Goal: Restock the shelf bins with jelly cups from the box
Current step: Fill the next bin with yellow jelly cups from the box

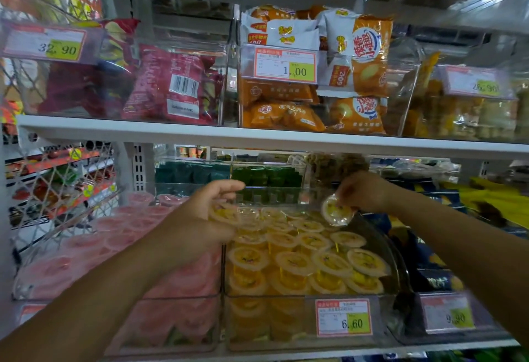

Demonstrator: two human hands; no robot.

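A clear shelf bin [309,341] in the middle of the lower shelf is full of yellow jelly cups [297,261]. My right hand [363,191] holds one yellow jelly cup [336,210] tilted over the bin's back right. My left hand [206,213] reaches over the bin's back left, fingers on a yellow cup [221,213] there; whether it grips that cup is unclear. To the left, a second clear bin [171,347] holds pink jelly cups [94,244]. The box is not in view.
The white upper shelf [257,135] hangs just above my hands, with bins of red and orange snack bags. Green packets [266,175] sit behind the jelly bins. A bin of dark packets [440,284] stands on the right. Wire mesh [57,190] borders the left.
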